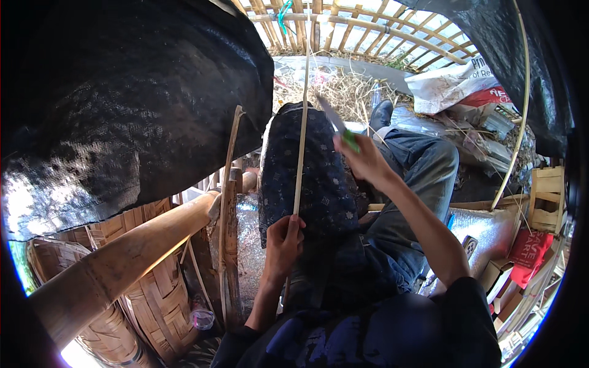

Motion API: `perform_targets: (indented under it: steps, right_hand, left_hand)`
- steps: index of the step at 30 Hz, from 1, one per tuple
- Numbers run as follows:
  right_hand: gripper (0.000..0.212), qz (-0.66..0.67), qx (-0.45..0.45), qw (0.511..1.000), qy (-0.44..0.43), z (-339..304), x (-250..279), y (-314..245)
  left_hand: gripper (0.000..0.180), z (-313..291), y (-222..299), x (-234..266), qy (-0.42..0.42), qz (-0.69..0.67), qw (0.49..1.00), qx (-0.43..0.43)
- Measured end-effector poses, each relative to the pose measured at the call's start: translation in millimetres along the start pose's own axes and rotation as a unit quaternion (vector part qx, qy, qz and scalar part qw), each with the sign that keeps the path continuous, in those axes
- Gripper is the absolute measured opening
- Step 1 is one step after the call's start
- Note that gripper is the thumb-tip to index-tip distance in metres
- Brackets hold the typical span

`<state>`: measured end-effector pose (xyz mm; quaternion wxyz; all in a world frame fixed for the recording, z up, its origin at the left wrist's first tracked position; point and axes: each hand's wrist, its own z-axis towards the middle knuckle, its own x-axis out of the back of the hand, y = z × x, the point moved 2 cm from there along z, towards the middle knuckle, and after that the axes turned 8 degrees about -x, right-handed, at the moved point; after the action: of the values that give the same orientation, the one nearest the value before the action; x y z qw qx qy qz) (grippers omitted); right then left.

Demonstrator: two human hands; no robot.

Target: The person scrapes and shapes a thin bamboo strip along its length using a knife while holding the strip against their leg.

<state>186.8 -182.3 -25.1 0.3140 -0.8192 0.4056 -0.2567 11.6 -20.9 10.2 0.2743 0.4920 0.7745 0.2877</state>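
Note:
My left hand (283,242) is closed around a long, thin bamboo strip (300,161), pinching it near my lap. From there the strip runs away from me over a dark patterned cloth (331,184) that covers my left leg, and on toward the slatted fence. My right hand (363,161) grips a knife (333,116) by its green handle. The blade points up and to the left, a little to the right of the strip and apart from it. Part of the handle is hidden by my fingers.
A thick bamboo pole (123,264) slants in at the left above woven bamboo baskets (153,300). Black sheeting (135,110) hangs at upper left. Shavings (346,92) lie beyond my legs. At right are a white sack (451,86), a red bag (529,254) and a wooden stool (546,199).

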Motion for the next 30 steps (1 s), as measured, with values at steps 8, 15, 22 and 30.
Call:
perform_targets:
  steps: [8, 15, 22, 30]
  right_hand:
    - [0.025, 0.165, 0.036, 0.986, 0.006, 38.8, -15.2, -29.9]
    - [0.036, -0.189, 0.163, 0.968, 0.031, 54.3, 6.8, -7.6]
    - [0.036, -0.239, 0.047, 0.966, -0.09, 29.6, -19.4, 26.8]
    - [0.042, -0.252, 0.173, 0.946, -0.105, -5.1, -18.9, 18.4]
  left_hand:
    - [0.031, -15.0, 14.0, -11.0, 0.001, 0.06, 0.998, -0.019]
    - [0.036, -14.7, -16.6, 25.8, -0.043, 0.036, 0.997, 0.055]
    - [0.033, -8.7, -25.0, 28.4, -0.057, -0.022, 0.994, 0.086]
    - [0.031, -10.2, -25.3, 33.1, -0.09, -0.111, 0.98, 0.141]
